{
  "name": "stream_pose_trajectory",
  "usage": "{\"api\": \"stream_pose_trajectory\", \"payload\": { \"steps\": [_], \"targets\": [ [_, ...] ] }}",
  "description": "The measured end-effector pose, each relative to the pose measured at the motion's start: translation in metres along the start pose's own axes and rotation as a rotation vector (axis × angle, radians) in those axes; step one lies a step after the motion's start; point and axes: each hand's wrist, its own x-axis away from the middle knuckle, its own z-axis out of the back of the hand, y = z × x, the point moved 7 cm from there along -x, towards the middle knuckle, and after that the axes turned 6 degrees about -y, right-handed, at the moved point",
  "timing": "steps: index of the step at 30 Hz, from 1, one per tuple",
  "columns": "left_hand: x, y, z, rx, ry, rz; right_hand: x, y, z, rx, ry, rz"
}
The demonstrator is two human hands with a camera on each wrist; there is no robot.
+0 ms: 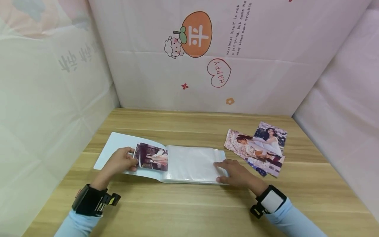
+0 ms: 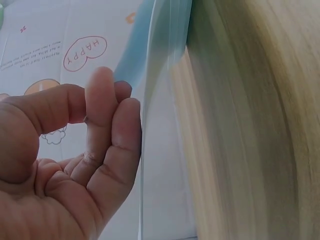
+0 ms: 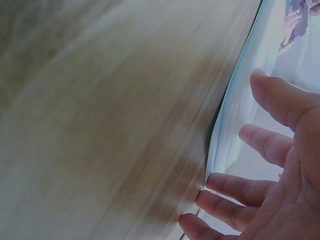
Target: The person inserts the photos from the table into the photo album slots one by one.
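Album (image 1: 189,163) open on wooden table (image 1: 189,210): my left hand (image 1: 119,162) pinches a photo (image 1: 152,157) at its left sleeve; my right hand (image 1: 235,172) presses flat, fingers straight. I judge 1 risk: the photo buckling against the sleeve mouth.

Photo album (image 1: 189,164) lies open flat on the wooden desk, clear sleeves up (right page empty); one photo (image 1: 153,156) at its 9 o'clock page.
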Motion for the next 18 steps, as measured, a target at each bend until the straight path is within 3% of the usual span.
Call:
{"api": "stream_pose_trajectory", "payload": {
  "steps": [9, 18],
  "targets": [
    [-0.0032, 0.0050, -0.0035, -0.074, 0.024, 0.014, -0.0001, -0.0006, 0.0013, 0.006, -0.013, -0.023],
    [-0.0052, 0.0073, -0.0024, -0.161, 0.117, 0.021, 0.0008, -0.0002, 0.0001, 0.002, -0.015, -0.042]
  ]
}}
